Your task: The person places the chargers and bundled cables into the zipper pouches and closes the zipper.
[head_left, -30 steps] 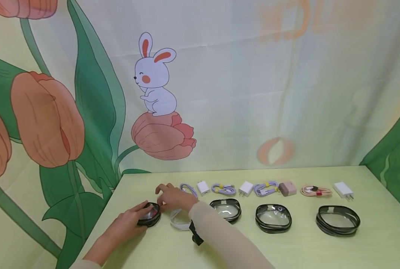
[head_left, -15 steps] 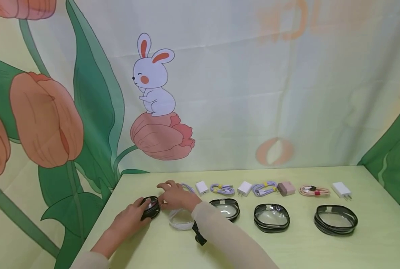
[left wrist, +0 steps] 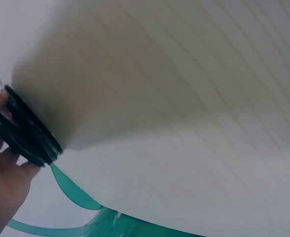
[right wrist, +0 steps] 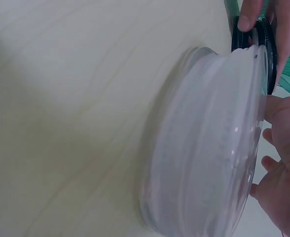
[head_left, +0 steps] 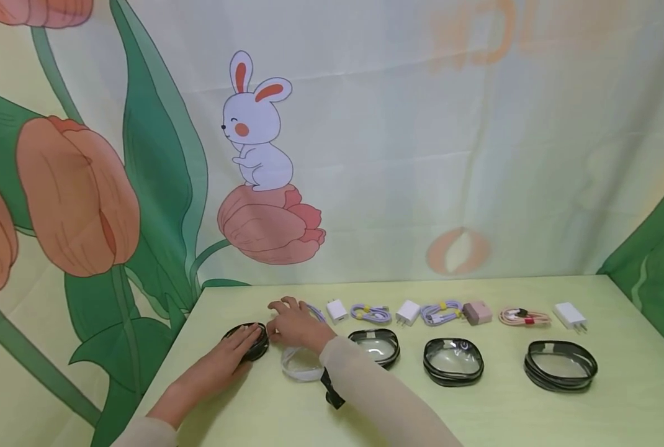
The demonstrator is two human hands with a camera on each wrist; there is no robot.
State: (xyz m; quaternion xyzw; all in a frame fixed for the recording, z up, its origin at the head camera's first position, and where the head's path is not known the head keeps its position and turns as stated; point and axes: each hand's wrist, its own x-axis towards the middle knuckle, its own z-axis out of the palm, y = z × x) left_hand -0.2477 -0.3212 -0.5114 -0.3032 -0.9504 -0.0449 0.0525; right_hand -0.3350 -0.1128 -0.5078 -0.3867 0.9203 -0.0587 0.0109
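Observation:
My left hand (head_left: 226,357) lies over a coiled black cable (head_left: 256,351) at the table's left end. In the left wrist view, that black coil (left wrist: 29,131) sits between a finger and the thumb of the left hand (left wrist: 4,187). My right hand (head_left: 295,323) is beside the coil's right edge, fingers loosely bent, with nothing visible in them; whether its thumb touches the coil I cannot tell. A whitish translucent coil (head_left: 298,369) stands just below the right hand, partly hidden by the forearm. It looms large in the right wrist view, near the right hand (right wrist: 283,153).
Along the back lie purple cables (head_left: 370,313), white charger plugs (head_left: 407,313), a pink plug (head_left: 478,313) and a pink cable (head_left: 524,317). More black coils (head_left: 453,375) stand in the front row, the farthest right one (head_left: 561,379) near the table's right side.
The left hand has shifted slightly up and its fingers now lie farther across the black coil, which has moved a little away. The right hand has moved slightly right.

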